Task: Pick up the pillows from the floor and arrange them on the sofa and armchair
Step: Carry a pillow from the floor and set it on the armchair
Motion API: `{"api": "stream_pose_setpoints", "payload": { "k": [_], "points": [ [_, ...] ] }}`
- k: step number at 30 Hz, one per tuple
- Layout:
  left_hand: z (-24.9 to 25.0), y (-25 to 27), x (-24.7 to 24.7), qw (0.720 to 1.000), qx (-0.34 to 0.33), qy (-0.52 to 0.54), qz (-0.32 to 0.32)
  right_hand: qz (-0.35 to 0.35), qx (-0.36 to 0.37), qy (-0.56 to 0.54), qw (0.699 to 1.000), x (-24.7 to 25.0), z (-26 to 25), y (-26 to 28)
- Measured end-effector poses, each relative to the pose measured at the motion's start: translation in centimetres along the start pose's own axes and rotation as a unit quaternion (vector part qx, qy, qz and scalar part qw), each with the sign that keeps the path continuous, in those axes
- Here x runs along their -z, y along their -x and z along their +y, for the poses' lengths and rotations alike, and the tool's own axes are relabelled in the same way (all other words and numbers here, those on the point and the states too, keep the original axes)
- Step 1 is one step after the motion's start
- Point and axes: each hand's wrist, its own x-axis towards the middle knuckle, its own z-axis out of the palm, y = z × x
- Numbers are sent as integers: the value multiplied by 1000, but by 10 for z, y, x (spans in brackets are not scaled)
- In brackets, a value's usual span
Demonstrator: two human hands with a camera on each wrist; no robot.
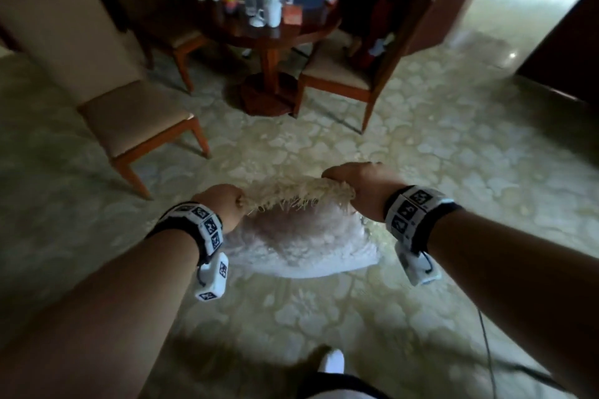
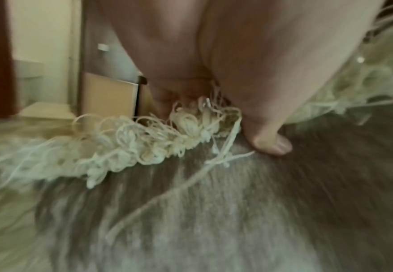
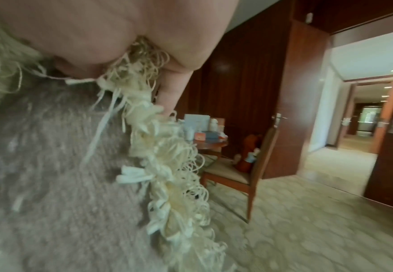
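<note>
A pale pinkish-grey pillow (image 1: pixel 301 240) with a cream looped fringe (image 1: pixel 301 193) hangs just above the patterned carpet, straight in front of me. My left hand (image 1: pixel 223 204) grips the fringe at its left top corner, and my right hand (image 1: pixel 359 186) grips the right top corner. In the left wrist view the left hand (image 2: pixel 204 103) pinches the fringe (image 2: pixel 144 139) over the pillow's fuzzy face (image 2: pixel 214 211). In the right wrist view the right hand (image 3: pixel 139 60) clutches the fringe (image 3: pixel 172 165) beside the pillow (image 3: pixel 51 174). No sofa or armchair shows.
A beige dining chair (image 1: pixel 97 81) stands at the left. A round wooden table (image 1: pixel 275 32) crowded with bottles and cups is ahead, with another chair (image 1: pixel 350 74) to its right. An open doorway (image 3: pixel 363 114) lies at the right. My foot (image 1: pixel 330 361) is below.
</note>
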Motion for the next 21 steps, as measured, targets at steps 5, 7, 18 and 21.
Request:
{"api": "stream_pose_setpoints", "payload": {
  "k": [5,7,18,21],
  "points": [
    [122,-53,2,994,-79,-67,21,3,-154,-56,986,6,127,-12],
    [165,-69,11,993,-92,-71,21,0,-163,-30,986,13,163,-26],
    [350,-230,42,956,-275,-101,18,-40,-162,35,985,32,300,-139],
    [410,-275,56,937,-329,-114,-11,-64,-217,8,974,41,360,-154]
  ]
}}
